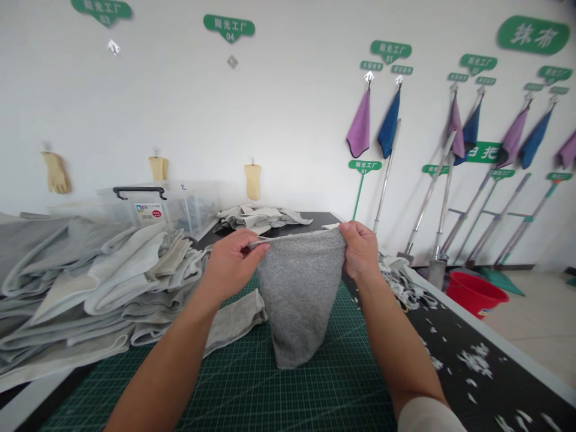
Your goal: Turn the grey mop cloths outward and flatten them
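Our left hand (231,264) and right hand (360,249) pinch the top edge of a grey terry cloth (299,294) between their fingers, holding it over a green cutting mat (324,384). A heap of folded grey cloths (99,282) crowds the mat's left side, a clear plastic storage box (157,207) stands behind the heap, and white scraps (474,360) litter the bench (531,384) on the right.

Green wall signs (229,27) reading 阳光工厂 with 01, 04, apparently 03; larger green sign (533,35) reading 抹布
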{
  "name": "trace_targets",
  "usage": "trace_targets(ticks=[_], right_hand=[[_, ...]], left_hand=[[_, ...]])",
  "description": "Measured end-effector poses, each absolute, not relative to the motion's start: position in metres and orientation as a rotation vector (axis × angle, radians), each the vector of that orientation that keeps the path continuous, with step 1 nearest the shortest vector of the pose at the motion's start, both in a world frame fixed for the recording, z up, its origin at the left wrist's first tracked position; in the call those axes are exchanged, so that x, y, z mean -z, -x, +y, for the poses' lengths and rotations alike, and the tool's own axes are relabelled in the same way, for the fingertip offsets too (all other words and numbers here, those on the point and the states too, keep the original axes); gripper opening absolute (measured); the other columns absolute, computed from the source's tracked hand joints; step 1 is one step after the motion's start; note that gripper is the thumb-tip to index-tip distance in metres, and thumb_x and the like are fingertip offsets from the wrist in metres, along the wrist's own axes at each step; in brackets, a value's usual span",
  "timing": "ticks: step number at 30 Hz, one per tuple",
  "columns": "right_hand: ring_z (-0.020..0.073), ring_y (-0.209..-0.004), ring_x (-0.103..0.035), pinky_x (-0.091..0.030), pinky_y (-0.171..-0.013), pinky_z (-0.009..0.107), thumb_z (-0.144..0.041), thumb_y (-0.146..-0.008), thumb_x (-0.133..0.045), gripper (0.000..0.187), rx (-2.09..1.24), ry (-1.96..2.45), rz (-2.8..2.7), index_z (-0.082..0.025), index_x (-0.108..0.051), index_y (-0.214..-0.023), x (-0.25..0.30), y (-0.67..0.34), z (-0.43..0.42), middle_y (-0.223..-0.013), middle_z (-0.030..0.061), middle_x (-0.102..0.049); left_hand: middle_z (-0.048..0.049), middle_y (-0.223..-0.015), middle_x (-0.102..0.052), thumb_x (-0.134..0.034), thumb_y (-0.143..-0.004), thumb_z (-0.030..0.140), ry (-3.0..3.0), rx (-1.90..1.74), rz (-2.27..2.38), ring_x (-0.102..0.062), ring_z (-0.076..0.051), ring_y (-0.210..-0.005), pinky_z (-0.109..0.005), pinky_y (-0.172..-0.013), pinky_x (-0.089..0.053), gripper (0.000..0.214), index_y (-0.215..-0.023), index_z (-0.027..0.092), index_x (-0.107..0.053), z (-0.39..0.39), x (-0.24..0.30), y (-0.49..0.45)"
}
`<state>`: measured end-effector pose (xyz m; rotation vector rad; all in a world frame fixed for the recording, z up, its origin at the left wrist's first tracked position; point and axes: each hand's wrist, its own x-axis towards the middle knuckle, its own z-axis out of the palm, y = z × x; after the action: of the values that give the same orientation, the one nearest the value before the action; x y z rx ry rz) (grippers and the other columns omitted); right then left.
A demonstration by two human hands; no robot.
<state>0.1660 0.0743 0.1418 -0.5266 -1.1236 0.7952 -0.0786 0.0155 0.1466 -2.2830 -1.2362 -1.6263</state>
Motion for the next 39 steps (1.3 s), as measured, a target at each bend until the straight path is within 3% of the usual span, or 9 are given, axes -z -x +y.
trace_targets(ticks=[18, 26, 30, 34, 39], right_hand=[[0.0093, -0.050, -0.033, -0.026, -0.046, 0.023, -0.033, -0.070, -0.073, 0.040, -0.770, 0.328, -1.257, -0.019, -0.038, -0.057, -0.153, -0.165, 0.037, -0.056, -0.0035, -0.038], [0.0099, -0.050, -0.033, -0.026, -0.046, 0.023, -0.036, -0.067, -0.075, 0.041, -0.752, 0.352, -1.281, -0.020, -0.038, -0.056, -0.155, -0.167, 0.033, -0.056, -0.0031, -0.040], [0.0096, -0.054, -0.038, -0.030, -0.048, 0.022, -0.031, -0.066, -0.076, 0.038, -0.790, 0.429, -1.283, -0.019, -0.041, -0.058, -0.153, -0.168, 0.046, -0.059, -0.0031, -0.044], [0.0089, -0.054, -0.040, -0.031, -0.049, 0.021, -0.029, -0.066, -0.076, 0.037, -0.839, 0.464, -1.281, -0.019, -0.042, -0.059, -0.146, -0.166, 0.068, -0.058, -0.0043, -0.044], [0.0073, -0.049, -0.034, -0.028, -0.046, 0.020, -0.032, -0.066, -0.076, 0.037, -0.742, 0.567, -1.306, -0.018, -0.042, -0.059, -0.145, -0.164, 0.095, -0.055, -0.0059, -0.040]], left_hand=[[-0.0017, -0.085, -0.062, -0.062, -0.079, 0.017, 1.806, 2.094, -0.894, -0.059, -0.018, -0.080, -0.032, -0.073, -0.048, 0.005, -0.082, 0.021, -0.063, -0.015, -0.149, 0.063], [-0.0009, -0.082, -0.063, -0.062, -0.080, 0.022, 1.770, 2.148, -1.021, -0.059, -0.015, -0.073, -0.025, -0.059, -0.046, 0.006, -0.086, 0.020, -0.064, -0.020, -0.146, 0.059], [-0.0002, -0.081, -0.062, -0.062, -0.080, 0.024, 1.887, 2.205, -1.173, -0.055, -0.011, -0.060, -0.021, -0.051, -0.042, 0.015, -0.094, 0.021, -0.064, -0.008, -0.143, 0.062], [-0.0022, -0.084, -0.061, -0.063, -0.077, 0.023, 2.070, 2.294, -1.235, -0.058, -0.013, -0.064, -0.022, -0.054, -0.045, 0.035, -0.111, 0.020, -0.056, 0.010, -0.141, 0.064], [-0.0019, -0.081, -0.062, -0.064, -0.075, 0.023, 2.075, 2.335, -1.316, -0.058, -0.014, -0.065, -0.023, -0.057, -0.045, 0.035, -0.109, 0.018, -0.057, 0.036, -0.137, 0.069]])
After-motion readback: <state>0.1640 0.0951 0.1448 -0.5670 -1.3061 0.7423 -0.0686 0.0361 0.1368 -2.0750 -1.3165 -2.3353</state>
